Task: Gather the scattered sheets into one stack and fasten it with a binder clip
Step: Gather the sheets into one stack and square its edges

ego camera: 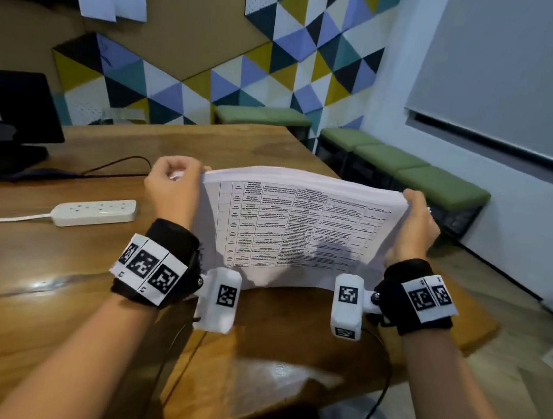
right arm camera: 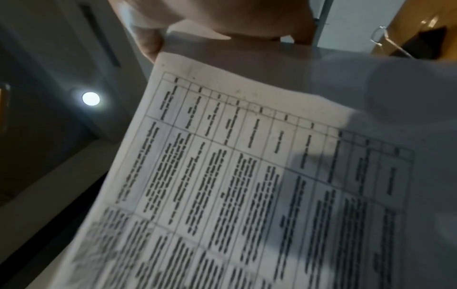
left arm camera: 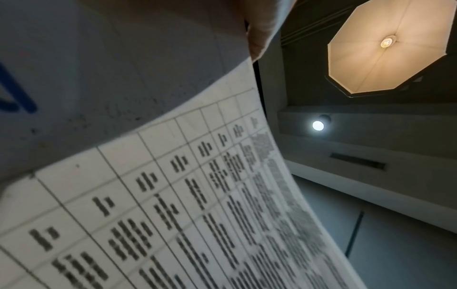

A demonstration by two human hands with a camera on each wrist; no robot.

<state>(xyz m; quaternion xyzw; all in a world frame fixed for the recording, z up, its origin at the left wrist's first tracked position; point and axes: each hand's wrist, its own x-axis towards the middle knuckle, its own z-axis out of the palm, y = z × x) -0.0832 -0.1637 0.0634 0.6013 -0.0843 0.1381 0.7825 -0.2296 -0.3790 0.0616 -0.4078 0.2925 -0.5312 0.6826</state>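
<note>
**Sheet stack held upright over the desk, both hands at the top corners**

Wooden desk fills the lower part of the head view, with a wall of coloured triangular panels behind it and green cushioned benches along the right side. On the desk, left of the hands, lie a white power strip with its cable and the dark base of a monitor.

The stack of sheets is held on edge above the desk, between the two hands, with its printed table facing the person. Its lower edge is at or just above the desk surface; contact cannot be confirmed. The stack bows slightly, and several sheet edges show along the top.

The left hand grips the upper left corner, fingers curled over the top edge. In the left wrist view a fingertip is seen at the edge of the sheets, against a ceiling lamp.

The right hand grips the upper right corner in the same manner. The right wrist view shows the fingers pinching the sheets at the corner.

Each wrist carries a black band with printed markers and a white camera housing.
</note>
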